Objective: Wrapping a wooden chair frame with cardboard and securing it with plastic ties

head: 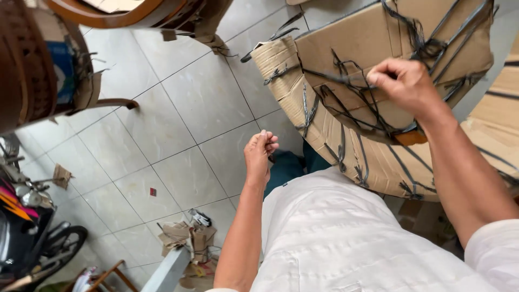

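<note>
My fingers on the left hand [260, 154] are pinched together at the tips, raised in front of my white shirt [346, 232]; whether they grip a thin strand I cannot tell, since nothing shows clearly between them. At about two o'clock from there, my right hand [405, 81] is clenched around a black strap [335, 77], drawing it taut across the cardboard-wrapped bundle [351, 48] so the line runs flat over the face. The bundle leans against my lap, tilted toward me, which keeps its criss-crossed black bindings within reach of both hands. More straps loop round its curved lower edge at five o'clock of my right hand.

Down at seven o'clock, scraps of torn cardboard [189, 238] lie on the pale tiled floor [178, 119], beside a light-coloured bar. Farther off at nine o'clock stands a motorbike wheel [59, 243]. At eleven o'clock, another wrapped piece with a curved wooden rim [97, 19] sits well apart from me.
</note>
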